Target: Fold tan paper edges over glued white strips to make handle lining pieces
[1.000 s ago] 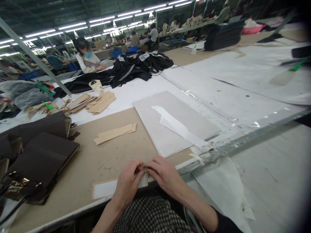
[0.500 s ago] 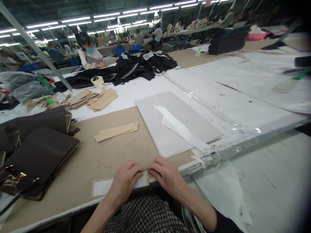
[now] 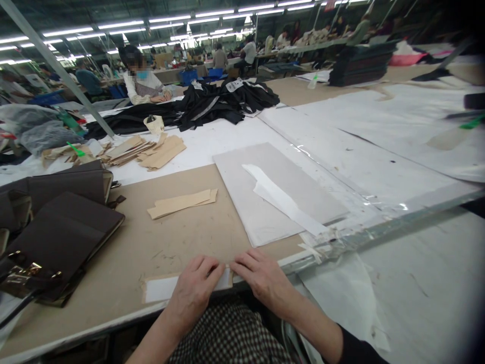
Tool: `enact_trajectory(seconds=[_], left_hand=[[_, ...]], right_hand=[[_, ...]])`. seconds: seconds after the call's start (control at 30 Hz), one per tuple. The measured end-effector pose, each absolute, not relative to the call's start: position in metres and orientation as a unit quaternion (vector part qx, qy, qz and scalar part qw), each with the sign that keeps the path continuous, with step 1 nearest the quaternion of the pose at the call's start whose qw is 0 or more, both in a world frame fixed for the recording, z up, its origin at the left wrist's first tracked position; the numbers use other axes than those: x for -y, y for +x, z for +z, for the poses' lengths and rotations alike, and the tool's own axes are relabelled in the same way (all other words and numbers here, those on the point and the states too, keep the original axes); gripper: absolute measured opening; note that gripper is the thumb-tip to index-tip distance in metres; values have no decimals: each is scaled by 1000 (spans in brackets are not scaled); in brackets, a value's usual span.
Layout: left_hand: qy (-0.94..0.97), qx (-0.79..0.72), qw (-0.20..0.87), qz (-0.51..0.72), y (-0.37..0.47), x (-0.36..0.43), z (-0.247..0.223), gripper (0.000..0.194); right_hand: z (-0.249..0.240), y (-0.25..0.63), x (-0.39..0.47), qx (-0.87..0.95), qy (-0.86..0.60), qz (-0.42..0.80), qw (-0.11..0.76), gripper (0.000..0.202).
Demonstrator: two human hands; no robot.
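A white strip with tan edges (image 3: 161, 289) lies flat along the near edge of the brown board. Across its right part rests my left hand (image 3: 197, 283), fingers closed together, thumb and fingertips at the strip's upper edge. My right hand (image 3: 261, 275) is at the strip's right end, its fingers bent and pressed together on the tan edge. The fingertips of both hands nearly meet. Whatever is pinched between them is too small to make out. Farther up the board are two overlapping tan strips (image 3: 184, 203).
Dark brown bags (image 3: 71, 237) with gold clasps lie at the left. A grey sheet (image 3: 235, 202) holds white strips (image 3: 280, 197). Behind are tan paper pieces (image 3: 162, 151), black fabric (image 3: 215, 106) and a person in a mask (image 3: 142, 88). A metal pole (image 3: 60, 71) slants at the left.
My left hand's fingers have shifted slightly right along the strip's upper edge. My right hand has barely moved. The view has shifted a little.
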State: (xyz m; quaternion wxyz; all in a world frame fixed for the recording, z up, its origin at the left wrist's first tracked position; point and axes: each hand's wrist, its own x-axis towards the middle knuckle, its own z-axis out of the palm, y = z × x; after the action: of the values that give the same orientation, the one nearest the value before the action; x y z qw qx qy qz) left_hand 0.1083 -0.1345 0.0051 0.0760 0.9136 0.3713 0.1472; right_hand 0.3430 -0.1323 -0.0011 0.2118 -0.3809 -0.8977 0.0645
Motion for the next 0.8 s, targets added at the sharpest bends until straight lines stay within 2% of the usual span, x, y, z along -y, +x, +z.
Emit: enact_trajectory(seconds=[0.27,0.43,0.53,0.8], left_hand=[[923,-354,6,152,102,149,-2,42],[899,-402,42,166,107,152,4,27],[878,-436,67,187,123,152,6,26],[894,-424,10,143,138,155,2,34]], right_hand=[[4,340,144,890,-412,59,186,25],[2,339,148,885,-422,71,184,30],[1,338,149,881,-431,75,181,30],[-12,337,152,843,-459,106,261,38]])
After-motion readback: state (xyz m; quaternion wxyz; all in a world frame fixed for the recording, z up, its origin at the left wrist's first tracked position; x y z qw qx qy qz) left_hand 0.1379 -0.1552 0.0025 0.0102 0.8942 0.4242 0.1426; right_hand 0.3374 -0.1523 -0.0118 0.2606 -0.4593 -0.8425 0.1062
